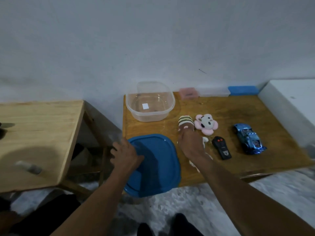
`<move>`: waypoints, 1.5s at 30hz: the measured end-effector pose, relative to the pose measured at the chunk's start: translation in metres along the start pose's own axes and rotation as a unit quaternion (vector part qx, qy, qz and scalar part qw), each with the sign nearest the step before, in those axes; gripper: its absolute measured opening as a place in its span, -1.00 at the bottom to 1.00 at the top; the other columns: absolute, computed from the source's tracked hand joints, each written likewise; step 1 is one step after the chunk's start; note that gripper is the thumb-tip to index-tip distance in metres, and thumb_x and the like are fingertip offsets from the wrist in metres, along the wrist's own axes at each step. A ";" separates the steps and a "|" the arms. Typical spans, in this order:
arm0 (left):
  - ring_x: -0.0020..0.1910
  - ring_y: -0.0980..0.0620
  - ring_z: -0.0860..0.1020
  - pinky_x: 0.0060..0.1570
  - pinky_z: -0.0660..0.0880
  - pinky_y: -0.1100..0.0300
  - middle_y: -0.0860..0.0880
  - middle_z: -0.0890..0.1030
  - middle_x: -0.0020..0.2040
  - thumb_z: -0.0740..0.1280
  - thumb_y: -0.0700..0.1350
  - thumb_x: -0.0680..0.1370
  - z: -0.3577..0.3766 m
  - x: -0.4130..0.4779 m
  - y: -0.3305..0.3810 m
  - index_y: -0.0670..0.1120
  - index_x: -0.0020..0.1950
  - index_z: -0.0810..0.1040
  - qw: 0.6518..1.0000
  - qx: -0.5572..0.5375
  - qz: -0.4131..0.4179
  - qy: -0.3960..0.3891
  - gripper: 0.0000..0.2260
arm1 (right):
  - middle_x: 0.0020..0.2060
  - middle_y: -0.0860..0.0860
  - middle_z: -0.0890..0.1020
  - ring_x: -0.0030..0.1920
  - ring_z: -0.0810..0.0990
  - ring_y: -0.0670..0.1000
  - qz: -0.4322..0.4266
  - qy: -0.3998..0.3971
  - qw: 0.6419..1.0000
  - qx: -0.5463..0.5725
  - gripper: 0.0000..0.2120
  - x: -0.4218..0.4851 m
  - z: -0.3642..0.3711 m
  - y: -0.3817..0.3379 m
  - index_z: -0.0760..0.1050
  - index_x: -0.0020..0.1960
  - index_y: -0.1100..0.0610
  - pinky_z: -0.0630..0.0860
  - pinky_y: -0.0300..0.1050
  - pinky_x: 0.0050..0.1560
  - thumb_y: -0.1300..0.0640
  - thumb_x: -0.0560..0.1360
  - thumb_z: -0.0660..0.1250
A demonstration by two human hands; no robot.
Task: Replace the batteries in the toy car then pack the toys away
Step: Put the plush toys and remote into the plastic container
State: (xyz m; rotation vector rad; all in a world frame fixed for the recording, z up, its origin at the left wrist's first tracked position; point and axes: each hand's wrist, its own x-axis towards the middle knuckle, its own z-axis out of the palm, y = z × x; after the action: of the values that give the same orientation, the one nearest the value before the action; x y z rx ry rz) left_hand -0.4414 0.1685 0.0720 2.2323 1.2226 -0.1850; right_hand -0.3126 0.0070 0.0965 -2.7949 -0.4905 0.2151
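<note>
Closest to me, the blue lid (158, 167) sticks out past the near edge of the table (255, 164), and the person's left hand (126, 155) lies on its left side with the fingers spread and flat, gripping nothing. If that hand bears down on the overhanging part or comes off carelessly, I think the lid could tip to the floor. Just beside it, the right hand (191, 145) reaches away over a white soft thing (205, 139) that its wrist mostly hides. The fingertips meet the near end of the striped plush (185, 120), but the blur keeps me from telling whether they have closed on it. A sweep of that forearm might drag the white thing toward the edge, or knock the black remote (221, 148) lying just to its right. Further right, well apart from both hands, the toy car (248, 138) sits on its wheels, untouched. A bumped table could set it rolling, and I cannot see whether its batteries are done, so packing toys first may skip that step. The pink flower plush (206, 124) touches the striped one and might get pulled along. At the back, the clear tub (148, 116) stands open.
</note>
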 end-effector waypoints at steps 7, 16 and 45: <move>0.03 0.01 0.46 -0.01 0.46 0.12 -0.10 0.43 0.23 0.45 -0.05 0.47 0.015 0.006 0.090 0.01 0.31 0.38 0.951 -0.097 0.293 -0.030 -0.55 | -0.04 0.03 0.61 -0.01 0.58 0.04 0.014 0.037 0.991 0.124 -0.80 0.038 -0.041 0.058 0.56 0.10 0.11 0.46 -0.12 0.01 0.05 0.53 0.31; 0.35 -0.27 0.31 0.26 0.39 -0.05 -0.22 0.22 0.36 0.54 0.04 0.35 0.081 0.047 0.185 0.18 0.50 0.17 0.965 0.006 0.244 -0.096 -0.18 | 0.19 0.06 0.53 0.13 0.53 0.10 -0.022 -0.080 0.996 0.029 -0.48 0.128 -0.033 0.155 0.40 0.29 -0.05 0.45 -0.05 0.11 -0.15 0.39 0.40; 0.08 -0.11 0.51 0.09 0.49 0.09 -0.14 0.41 0.18 0.59 -0.03 0.27 -0.079 0.081 0.235 0.15 0.40 0.33 0.972 -0.074 0.187 0.118 -0.23 | -0.04 0.16 0.58 -0.04 0.51 0.16 -0.275 -0.027 0.957 0.093 -0.46 0.239 -0.126 0.035 0.51 0.20 0.01 0.36 -0.13 -0.15 0.06 0.23 0.48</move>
State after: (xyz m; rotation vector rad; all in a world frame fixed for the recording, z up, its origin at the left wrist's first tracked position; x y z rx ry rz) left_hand -0.2169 0.1743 0.2049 2.3492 0.8697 0.3171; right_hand -0.0542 0.0269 0.1819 -2.3630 -1.1650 0.1997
